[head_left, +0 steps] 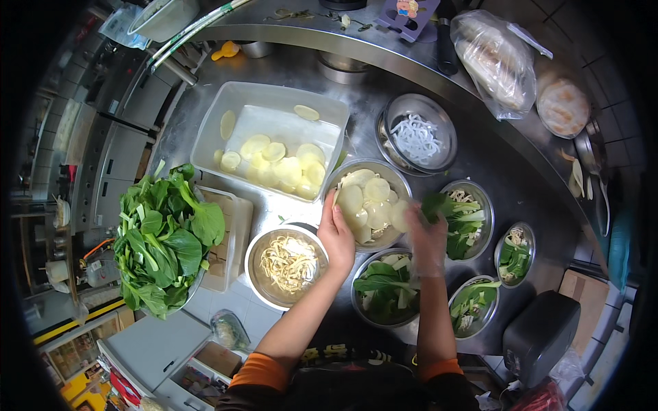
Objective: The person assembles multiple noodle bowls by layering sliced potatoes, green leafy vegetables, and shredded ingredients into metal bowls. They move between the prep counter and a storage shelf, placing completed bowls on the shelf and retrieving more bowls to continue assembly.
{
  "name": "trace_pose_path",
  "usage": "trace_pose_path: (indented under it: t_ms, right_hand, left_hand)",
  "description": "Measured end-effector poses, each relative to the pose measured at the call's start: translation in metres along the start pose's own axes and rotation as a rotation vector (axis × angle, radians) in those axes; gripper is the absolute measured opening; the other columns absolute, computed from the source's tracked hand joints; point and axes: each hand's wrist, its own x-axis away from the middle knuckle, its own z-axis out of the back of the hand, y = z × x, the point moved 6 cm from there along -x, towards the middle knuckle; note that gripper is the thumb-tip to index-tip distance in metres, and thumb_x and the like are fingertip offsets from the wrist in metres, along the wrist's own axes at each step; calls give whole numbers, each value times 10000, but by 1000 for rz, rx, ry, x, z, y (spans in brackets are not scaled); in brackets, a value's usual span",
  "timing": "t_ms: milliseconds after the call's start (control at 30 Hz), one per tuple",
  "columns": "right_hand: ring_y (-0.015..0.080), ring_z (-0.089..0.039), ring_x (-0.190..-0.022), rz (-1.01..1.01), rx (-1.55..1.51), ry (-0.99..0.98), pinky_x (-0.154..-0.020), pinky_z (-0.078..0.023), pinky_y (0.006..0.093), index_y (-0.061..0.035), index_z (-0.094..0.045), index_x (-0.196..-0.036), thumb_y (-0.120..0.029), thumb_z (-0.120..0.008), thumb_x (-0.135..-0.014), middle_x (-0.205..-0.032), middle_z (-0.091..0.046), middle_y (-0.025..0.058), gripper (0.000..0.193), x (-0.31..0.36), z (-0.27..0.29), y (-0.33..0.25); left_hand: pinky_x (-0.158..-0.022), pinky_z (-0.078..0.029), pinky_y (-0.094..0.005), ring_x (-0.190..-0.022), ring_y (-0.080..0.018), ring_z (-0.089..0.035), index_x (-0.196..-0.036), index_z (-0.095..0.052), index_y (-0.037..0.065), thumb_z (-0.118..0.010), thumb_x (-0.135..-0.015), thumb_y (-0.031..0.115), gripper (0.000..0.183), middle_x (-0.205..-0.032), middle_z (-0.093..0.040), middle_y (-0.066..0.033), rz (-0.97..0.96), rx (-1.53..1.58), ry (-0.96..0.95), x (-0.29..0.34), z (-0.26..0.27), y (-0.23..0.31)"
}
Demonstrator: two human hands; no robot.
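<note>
My left hand [336,236] grips the left rim of a metal bowl [396,241] with its fingers along the edge. Thin pale potato slices [375,190] lie in that bowl over whitish strands. At the bowl's right side is my right hand [428,236], smeared by motion and seemingly in a clear glove. A pale slice [399,216] shows at its fingertips. Left of the bowl, a clear plastic tub [205,140] holds more wet slices. Below the tub stands a bowl [250,274] of yellowish mushroom strands [288,264].
Leafy greens [171,240] heap up at left beside a plastic box [233,274]. Several bowls of greens, including a near one [387,284], stand to the right. Behind is a bowl of white strips [415,137]. A raised steel shelf [308,34] curves along the back, carrying a bagged item [493,61].
</note>
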Motion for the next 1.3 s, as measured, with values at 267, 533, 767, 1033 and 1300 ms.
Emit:
trace_pose_path:
  t_ms: [267,533,767,1033,1300]
  right_hand:
    - [101,-576,-740,-56,-57,296,-668,-458,236,14,-619,-907,-117,-623,-859,-794,-617,5,139,36,114,-7]
    - [96,-560,-707,-186,30,-2,-655,-462,257,-12,-624,-917,-189,-637,-865,-764,-614,28,185,92,77,-6]
    - [211,-592,-773,183,351,-206,-733,-471,302,-10,-615,-971,-172,-637,-853,-894,-630,115,201,87,46,-24]
    - [339,-613,-947,438,1411,-544,-773,-514,402,-121,-343,-1379,46,-562,-663,-1326,-465,172,767,-45,128,-8]
    - [328,-617,-908,526,1561,-592,-733,-512,407,-81,-592,-1044,-94,-666,-648,-1051,-606,152,404,-54,141,-12]
  left_hand:
    - [-880,-441,-332,-1042,-248,-526,-1153,-563,-17,-431,-925,-1,263,-1163,-527,-156,-367,-195,-76,42,45,40]
    - [-748,-557,-304,-907,-191,-642,-1067,-531,33,-485,-961,206,208,-1005,-645,-135,658,449,-719,92,2,-7]
    - [-775,-563,-401,-981,-285,-622,-1291,-375,101,-366,-966,452,479,-1122,-582,-154,963,664,-728,103,8,-16]
    - [-756,-571,-418,-935,-239,-634,-1181,-495,104,-559,-915,178,283,-1069,-604,-71,929,522,-700,96,47,-11]
    - [-726,-586,-387,-919,-211,-640,-1171,-502,100,-559,-910,181,279,-1043,-618,-77,848,470,-622,85,60,-1]
